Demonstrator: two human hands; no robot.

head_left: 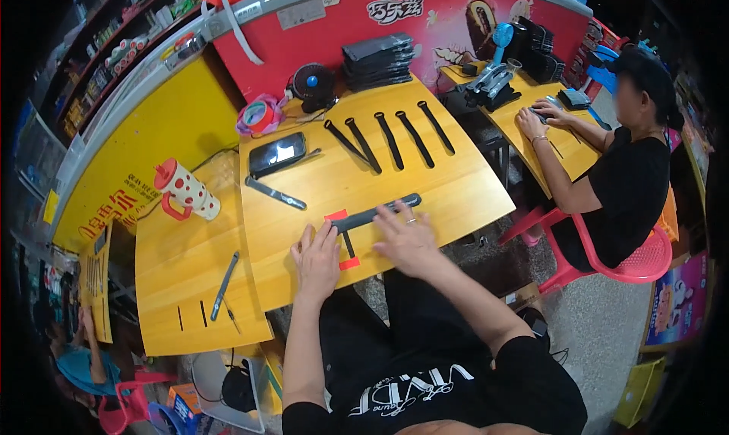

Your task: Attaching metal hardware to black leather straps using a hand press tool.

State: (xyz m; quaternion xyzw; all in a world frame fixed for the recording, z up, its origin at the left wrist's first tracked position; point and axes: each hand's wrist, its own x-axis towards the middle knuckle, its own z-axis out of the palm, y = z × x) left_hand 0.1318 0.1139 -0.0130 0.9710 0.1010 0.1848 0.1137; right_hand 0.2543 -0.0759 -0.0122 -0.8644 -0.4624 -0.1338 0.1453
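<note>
Dark grey flat strap with one rounded end (361, 219), one in number, is seen slanting across the near part of a yellow wooden table (456, 188), between the two hands. Below it, one thin black line (349, 244) is seen on the table, with one piece of red tape (348, 263) at its near end and a second piece at its far end, beside the strap.

The left hand (315, 262) is held narrow, with its fingers close together and their tips at the left end of the strap; whether this end is pinched cannot be told. The right hand (411, 241), on which one ring is worn, is held wide, with fingers spread over the strap; whether it is touched cannot be told.

Farther back, five narrow black straps with slotted ends (388, 140) are laid out, two of them meeting at their near ends. To the left, one shorter grey strap (276, 193) is placed near one dark smartphone (278, 154). One black round fan with a blue centre (312, 84) and one stack of black flat packages (377, 61) are placed at the back.

On the left tabletop (171, 275), one cream tumbler with red dots (194, 192) and one more grey strap (225, 286) are found.
</note>
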